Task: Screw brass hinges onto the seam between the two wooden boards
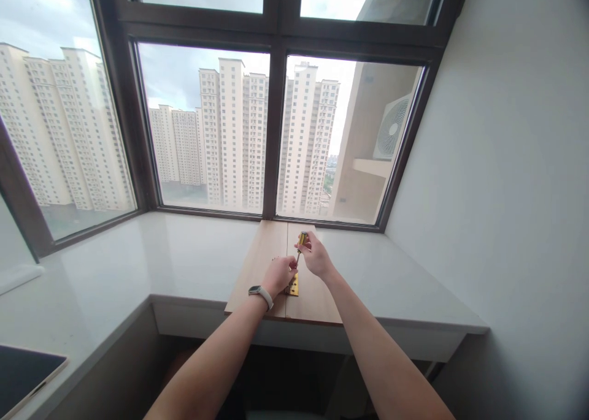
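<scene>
Two light wooden boards (261,254) lie side by side on the white counter, with a narrow seam between them. A gold-coloured hinge (293,285) rests across the seam, partly hidden by my left hand (278,274). The fingers of that hand are closed at the hinge's upper end; what they pinch is too small to see. My right hand (316,255) is wrapped round a screwdriver (302,240) with a yellow and dark handle. Its thin shaft slants down to my left fingertips, where the tip is hidden.
The white counter (193,254) runs under a dark-framed window (275,132). A dark flat device (27,377) lies at the lower left, and a white object (21,279) sits by the left window. A white wall (506,162) rises on the right.
</scene>
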A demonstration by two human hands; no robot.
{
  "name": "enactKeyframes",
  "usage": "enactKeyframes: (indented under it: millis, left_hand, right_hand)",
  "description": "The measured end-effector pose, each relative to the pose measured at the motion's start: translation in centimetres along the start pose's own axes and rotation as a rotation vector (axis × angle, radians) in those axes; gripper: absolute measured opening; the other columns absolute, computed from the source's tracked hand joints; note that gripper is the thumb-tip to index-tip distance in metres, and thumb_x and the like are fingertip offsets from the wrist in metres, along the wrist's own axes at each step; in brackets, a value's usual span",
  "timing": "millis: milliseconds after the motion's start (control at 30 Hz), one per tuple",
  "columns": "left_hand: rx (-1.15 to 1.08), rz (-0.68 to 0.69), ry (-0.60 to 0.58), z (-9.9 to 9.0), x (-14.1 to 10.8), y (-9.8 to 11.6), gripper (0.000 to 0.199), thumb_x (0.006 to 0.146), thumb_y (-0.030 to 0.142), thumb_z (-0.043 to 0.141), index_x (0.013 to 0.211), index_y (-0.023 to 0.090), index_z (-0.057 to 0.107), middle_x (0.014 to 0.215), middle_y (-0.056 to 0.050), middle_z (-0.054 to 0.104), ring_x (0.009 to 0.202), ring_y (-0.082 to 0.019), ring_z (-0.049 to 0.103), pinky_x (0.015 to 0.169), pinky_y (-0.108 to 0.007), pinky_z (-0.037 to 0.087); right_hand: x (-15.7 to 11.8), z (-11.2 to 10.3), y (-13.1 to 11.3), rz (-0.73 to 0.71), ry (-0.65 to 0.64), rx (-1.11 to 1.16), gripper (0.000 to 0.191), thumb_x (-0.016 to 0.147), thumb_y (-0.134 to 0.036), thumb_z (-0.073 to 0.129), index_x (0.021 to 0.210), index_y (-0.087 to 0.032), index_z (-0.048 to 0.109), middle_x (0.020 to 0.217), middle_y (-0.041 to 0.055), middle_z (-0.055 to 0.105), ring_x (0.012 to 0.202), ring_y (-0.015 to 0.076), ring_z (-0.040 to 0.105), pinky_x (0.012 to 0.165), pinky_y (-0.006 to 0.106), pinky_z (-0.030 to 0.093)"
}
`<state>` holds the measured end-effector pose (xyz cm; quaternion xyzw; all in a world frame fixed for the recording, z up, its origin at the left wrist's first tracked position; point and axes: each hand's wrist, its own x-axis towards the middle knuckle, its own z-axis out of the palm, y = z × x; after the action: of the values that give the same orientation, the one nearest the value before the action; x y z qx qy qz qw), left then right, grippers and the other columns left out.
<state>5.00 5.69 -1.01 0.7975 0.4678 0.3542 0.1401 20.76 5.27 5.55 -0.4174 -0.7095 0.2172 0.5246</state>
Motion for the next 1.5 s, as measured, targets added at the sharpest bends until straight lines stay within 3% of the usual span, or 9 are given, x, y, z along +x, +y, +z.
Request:
enactKeyframes:
  millis: [267, 500, 567, 733, 933, 1133, 1233, 1333, 1500]
  left_hand:
    - [-0.031, -0.012, 0.012, -0.1, 0.1, 0.4, 0.004, 0.086, 0.026, 0.071, 0.086, 0.022, 0.071, 0.093, -0.007, 0.077, 0.087, -0.021, 0.071, 0.082, -0.031, 0.050]
    - [-0.021, 0.003, 0.022, 0.1, 0.3, 0.3, 0.006, 0.085, 0.023, 0.068, 0.084, 0.021, 0.073, 0.089, -0.007, 0.077, 0.087, -0.021, 0.070, 0.081, -0.030, 0.050]
    - [-0.019, 0.000, 0.018, 0.3, 0.4, 0.1, 0.007, 0.085, 0.023, 0.067, 0.085, 0.021, 0.073, 0.089, -0.006, 0.077, 0.087, -0.021, 0.070, 0.081, -0.030, 0.050]
    - [-0.022, -0.017, 0.007, 0.5, 0.6, -0.4, 0.006, 0.084, 0.023, 0.067, 0.085, 0.021, 0.073, 0.091, -0.006, 0.077, 0.089, -0.021, 0.070, 0.082, -0.030, 0.050]
    - [-0.037, -0.014, -0.001, 0.4, 0.5, -0.5, 0.007, 0.085, 0.025, 0.069, 0.088, 0.022, 0.074, 0.093, -0.006, 0.077, 0.093, -0.022, 0.070, 0.085, -0.032, 0.051]
    - [-0.018, -0.025, -0.012, 0.4, 0.4, -0.3, 0.010, 0.086, 0.027, 0.066, 0.089, 0.022, 0.074, 0.095, -0.006, 0.077, 0.097, -0.023, 0.069, 0.089, -0.035, 0.051]
    - [-0.022, -0.043, -0.038, 0.0, 0.0, -0.4, 0.029, 0.085, 0.037, 0.068, 0.110, 0.023, 0.072, 0.106, -0.007, 0.076, 0.110, -0.026, 0.066, 0.096, -0.037, 0.050]
    - [0.004, -0.055, -0.067, -1.2, -1.1, -0.8, 0.081, 0.075, 0.059, 0.076, 0.143, 0.020, 0.053, 0.136, -0.013, 0.064, 0.132, -0.032, 0.053, 0.108, -0.041, 0.044]
    - [0.143, 0.019, -0.245, -3.8, -3.3, -1.3, 0.104, 0.065, 0.081, 0.071, 0.149, 0.024, 0.048, 0.152, -0.013, 0.050, 0.142, -0.039, 0.040, 0.116, -0.046, 0.036]
  right_hand:
    - [0.2, 0.1, -0.7, 0.049, 0.103, -0.179, 0.019, 0.081, -0.037, 0.068, 0.093, -0.026, 0.058, 0.085, 0.0002, 0.067, 0.071, 0.0189, 0.066, 0.067, 0.033, 0.053]
    - [0.6, -1.3, -2.3, -0.084, 0.077, -0.223, 0.041, 0.085, -0.028, 0.062, 0.126, -0.030, 0.058, 0.102, 0.0021, 0.071, 0.081, 0.0186, 0.066, 0.076, 0.033, 0.054]
    - [0.9, -1.8, -3.1, -0.119, 0.050, -0.264, 0.028, 0.091, -0.027, 0.055, 0.117, -0.028, 0.064, 0.108, 0.0029, 0.072, 0.086, 0.0184, 0.067, 0.079, 0.032, 0.052]
    - [1.3, -2.2, -4.9, -0.065, -0.090, -0.396, 0.021, 0.097, -0.027, 0.051, 0.105, -0.025, 0.070, 0.086, 0.0008, 0.072, 0.077, 0.0168, 0.066, 0.074, 0.027, 0.047]
    - [1.5, -2.1, -6.1, 0.000, -0.024, -0.617, 0.016, 0.093, -0.040, 0.067, 0.095, -0.025, 0.070, 0.079, 0.0018, 0.071, 0.075, 0.0189, 0.064, 0.069, 0.027, 0.041]
    - [1.6, -2.6, -6.2, -0.119, -0.124, -0.610, 0.021, 0.095, -0.015, 0.058, 0.112, -0.024, 0.066, 0.111, 0.0048, 0.070, 0.092, 0.0158, 0.064, 0.080, 0.025, 0.042]
    - [1.8, -2.9, -6.4, -0.116, -0.185, -0.637, 0.020, 0.095, -0.010, 0.054, 0.106, -0.023, 0.066, 0.109, 0.0042, 0.070, 0.092, 0.0149, 0.064, 0.080, 0.024, 0.041]
    - [1.9, -3.2, -7.0, -0.070, -0.203, -0.684, 0.005, 0.095, -0.020, 0.062, 0.098, -0.022, 0.066, 0.098, 0.0034, 0.071, 0.085, 0.0153, 0.063, 0.076, 0.024, 0.040]
    - [2.2, -3.5, -7.7, -0.057, -0.205, -0.733, 0.011, 0.092, -0.030, 0.067, 0.088, -0.020, 0.065, 0.087, 0.0038, 0.071, 0.080, 0.0162, 0.061, 0.071, 0.025, 0.039]
